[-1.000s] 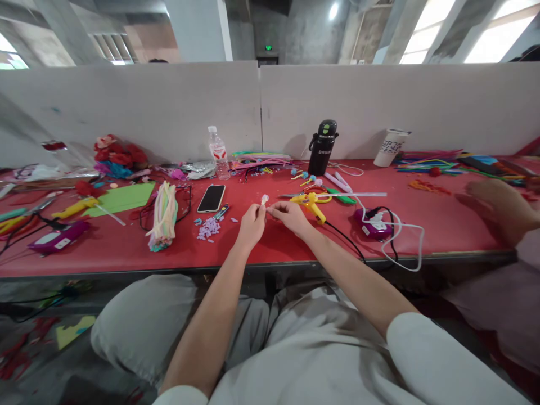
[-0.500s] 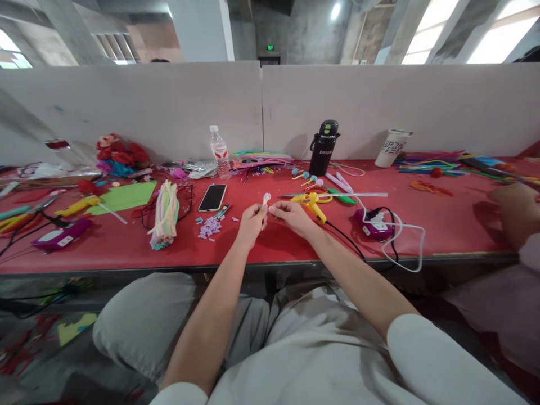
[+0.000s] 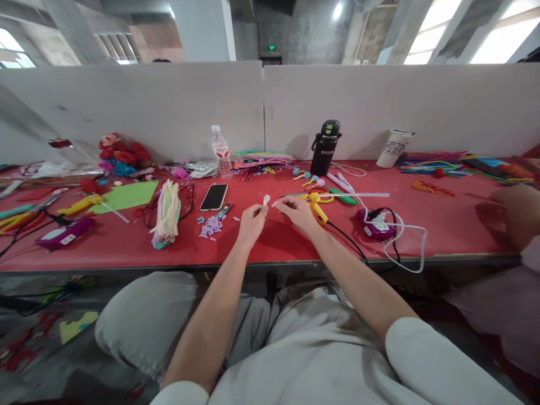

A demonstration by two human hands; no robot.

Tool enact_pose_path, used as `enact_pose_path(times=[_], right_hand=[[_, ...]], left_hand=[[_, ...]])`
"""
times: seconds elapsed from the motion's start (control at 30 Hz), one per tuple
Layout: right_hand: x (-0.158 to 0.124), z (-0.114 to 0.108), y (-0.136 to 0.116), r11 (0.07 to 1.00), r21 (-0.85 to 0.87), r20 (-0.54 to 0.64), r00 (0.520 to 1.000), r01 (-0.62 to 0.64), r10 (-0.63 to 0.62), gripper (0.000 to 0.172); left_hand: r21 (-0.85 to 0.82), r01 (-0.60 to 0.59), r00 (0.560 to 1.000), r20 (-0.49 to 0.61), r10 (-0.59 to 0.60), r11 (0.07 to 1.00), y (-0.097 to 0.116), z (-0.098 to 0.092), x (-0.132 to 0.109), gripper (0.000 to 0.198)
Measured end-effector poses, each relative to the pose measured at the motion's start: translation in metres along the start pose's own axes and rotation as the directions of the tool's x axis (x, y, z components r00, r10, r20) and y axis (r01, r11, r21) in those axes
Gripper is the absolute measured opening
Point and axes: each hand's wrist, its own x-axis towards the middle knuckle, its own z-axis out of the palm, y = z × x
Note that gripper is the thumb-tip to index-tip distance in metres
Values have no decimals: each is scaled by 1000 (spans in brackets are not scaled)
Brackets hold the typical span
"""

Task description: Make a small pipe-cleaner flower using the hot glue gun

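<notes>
Head view: a small pale piece [image 3: 266,199] sits near the middle of the frame, its rounded top standing just above the fingertips of the left hand [image 3: 252,224]. That hand pinches it from below between thumb and fingers, so only the upper end shows clear of the grip. Just to its right, the right hand [image 3: 297,215] has thumb and forefinger closed on what seems to be a pale sliver [image 3: 274,205], though it is too small here to be certain of its shape. A narrow gap separates the two sets of fingertips, both over the red tabletop [image 3: 270,247].

Right of centre, a yellow glue gun [image 3: 319,211] lies just beyond the right hand. Left of centre are a heap of lilac bits [image 3: 211,227], a phone [image 3: 214,197] above it and a bundle of pale fuzzy stems [image 3: 166,212] farther left. Behind, a clear bottle [image 3: 221,154] and a black flask [image 3: 324,153] stand upright before the pale partition [image 3: 169,107]. Toward the right edge lies a purple power block [image 3: 373,226], with a co-worker's blurred arm [image 3: 517,216] beyond.
</notes>
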Motion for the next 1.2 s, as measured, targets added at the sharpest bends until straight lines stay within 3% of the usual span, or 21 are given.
enact_pose_path(times=[0.6,1.2], right_hand=[[4,-3,6,957,-234,-51,980,174,-191,25],[2,-3,1,954,-267,-99,981,135,-166,28]], left_hand=[[215,-94,996,24,91,972,8,3,-4,27],[265,-121,992,60,109,957,11,2,-7,25]])
